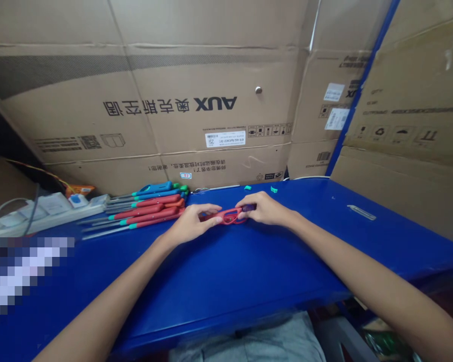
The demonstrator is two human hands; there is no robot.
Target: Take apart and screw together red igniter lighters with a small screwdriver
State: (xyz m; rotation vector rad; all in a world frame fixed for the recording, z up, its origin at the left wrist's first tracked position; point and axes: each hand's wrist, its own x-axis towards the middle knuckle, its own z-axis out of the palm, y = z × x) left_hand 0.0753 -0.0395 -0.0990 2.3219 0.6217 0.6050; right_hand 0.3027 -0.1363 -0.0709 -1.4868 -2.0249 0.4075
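My left hand (192,221) grips the left part of a red utility lighter (232,216), thumb in front and fingers behind. The lighter has an oval opening in its handle and lies level just above the blue tabletop. My right hand (262,208) is closed at the lighter's right end, pinching a small dark purple piece (249,207) whose kind I cannot make out. Left of my left hand lies a pile of similar long-necked lighters (154,211), with red, blue and orange handles, teal collars and metal rods.
Two small green pieces (274,189) lie behind my right hand. A clear flat strip (361,212) is at the right. A white power strip (18,218) with plugs sits at the left. Cardboard walls (173,75) enclose the back and right of the blue table (226,281).
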